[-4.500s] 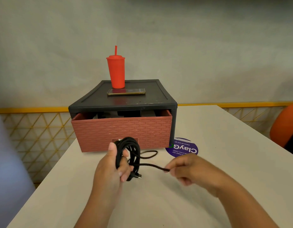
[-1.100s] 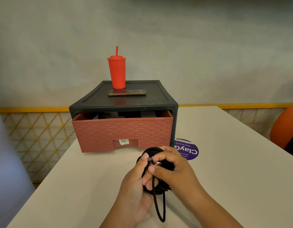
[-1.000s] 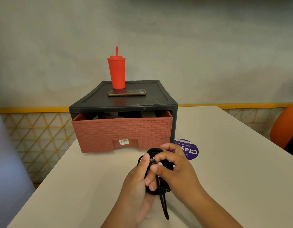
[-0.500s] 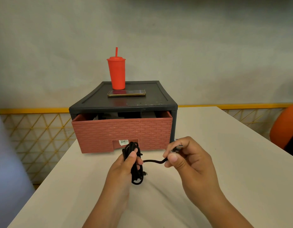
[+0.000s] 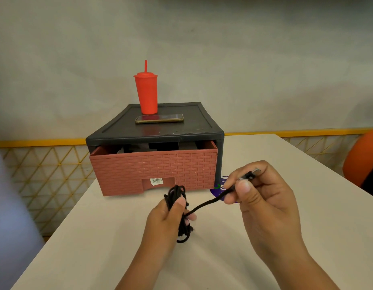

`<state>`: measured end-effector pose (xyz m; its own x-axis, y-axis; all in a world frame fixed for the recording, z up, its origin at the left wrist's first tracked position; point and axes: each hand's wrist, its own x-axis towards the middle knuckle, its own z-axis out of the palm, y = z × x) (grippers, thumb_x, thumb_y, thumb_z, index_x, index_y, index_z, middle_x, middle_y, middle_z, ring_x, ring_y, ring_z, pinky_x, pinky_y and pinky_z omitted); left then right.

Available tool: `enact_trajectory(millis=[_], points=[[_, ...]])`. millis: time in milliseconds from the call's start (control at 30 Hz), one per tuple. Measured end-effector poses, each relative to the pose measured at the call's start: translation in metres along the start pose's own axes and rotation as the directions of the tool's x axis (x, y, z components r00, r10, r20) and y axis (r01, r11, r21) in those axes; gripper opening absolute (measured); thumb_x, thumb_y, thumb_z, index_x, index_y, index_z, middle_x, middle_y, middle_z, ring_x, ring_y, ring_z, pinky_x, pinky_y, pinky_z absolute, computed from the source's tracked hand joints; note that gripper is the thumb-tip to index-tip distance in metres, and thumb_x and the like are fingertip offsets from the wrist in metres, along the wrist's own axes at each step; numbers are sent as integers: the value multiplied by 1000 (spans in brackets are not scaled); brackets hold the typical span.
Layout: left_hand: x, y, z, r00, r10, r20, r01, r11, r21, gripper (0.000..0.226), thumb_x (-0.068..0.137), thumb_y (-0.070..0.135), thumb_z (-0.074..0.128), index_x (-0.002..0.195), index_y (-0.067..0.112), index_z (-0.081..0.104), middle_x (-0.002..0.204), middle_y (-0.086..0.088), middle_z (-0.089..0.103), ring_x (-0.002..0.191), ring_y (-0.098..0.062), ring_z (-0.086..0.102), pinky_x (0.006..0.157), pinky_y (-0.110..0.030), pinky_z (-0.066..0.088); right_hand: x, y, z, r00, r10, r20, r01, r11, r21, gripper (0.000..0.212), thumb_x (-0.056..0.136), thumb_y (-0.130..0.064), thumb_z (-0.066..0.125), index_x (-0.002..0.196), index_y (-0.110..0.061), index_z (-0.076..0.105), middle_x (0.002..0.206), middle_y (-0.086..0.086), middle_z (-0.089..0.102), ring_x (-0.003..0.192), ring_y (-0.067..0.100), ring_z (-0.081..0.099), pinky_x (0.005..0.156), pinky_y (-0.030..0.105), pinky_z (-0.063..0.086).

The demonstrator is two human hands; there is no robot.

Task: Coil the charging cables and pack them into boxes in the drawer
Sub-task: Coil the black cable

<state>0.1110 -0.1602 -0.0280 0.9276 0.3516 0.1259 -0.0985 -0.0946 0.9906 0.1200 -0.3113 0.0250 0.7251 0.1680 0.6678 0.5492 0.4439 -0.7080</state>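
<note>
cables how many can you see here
1. The black cable is coiled in the left grip, with its plug end pinched in the right grip. Others may be hidden inside the drawer, which is only slightly open.

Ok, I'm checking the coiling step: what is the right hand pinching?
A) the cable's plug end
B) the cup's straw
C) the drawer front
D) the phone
A: the right hand pinches the cable just behind its plug, while the left hand grips the coil.
</note>
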Motion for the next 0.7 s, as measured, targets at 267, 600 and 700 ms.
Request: enact_trajectory(millis=[267, 600, 700], points=[[-19, 6, 15, 782, -244, 574, 191, 970, 151, 37, 95, 35, 42, 87, 13, 70, 39, 6, 48, 41, -6, 42, 50, -15, 36, 23, -13, -35, 923, 79, -376, 23, 966, 258, 6, 70, -20, 61, 67, -18, 57, 62, -4, 61, 50, 2, 50, 51, 11, 44], [-20, 8, 3, 642, -282, 713, 425, 905, -25, 63, 77, 68, 40, 74, 11, 67, 42, 3, 44, 45, -11, 40, 58, -24, 40, 30, 9, -58, 783, 289, -550, -77, 924, 375, 24, 95, -9, 44, 73, -12, 53, 61, -5, 59, 51, 2, 48, 54, 10, 44], [-14, -1, -2, 615, -170, 770, 492, 846, -206, 67, 66, 73, 53, 80, 10, 71, 50, 1, 53, 49, -12, 49, 57, -25, 44, 30, 17, -63, 741, 333, -583, -109, 917, 385, 23, 95, -10, 45, 74, -12, 54, 63, -3, 58, 51, 2, 50, 54, 10, 46]])
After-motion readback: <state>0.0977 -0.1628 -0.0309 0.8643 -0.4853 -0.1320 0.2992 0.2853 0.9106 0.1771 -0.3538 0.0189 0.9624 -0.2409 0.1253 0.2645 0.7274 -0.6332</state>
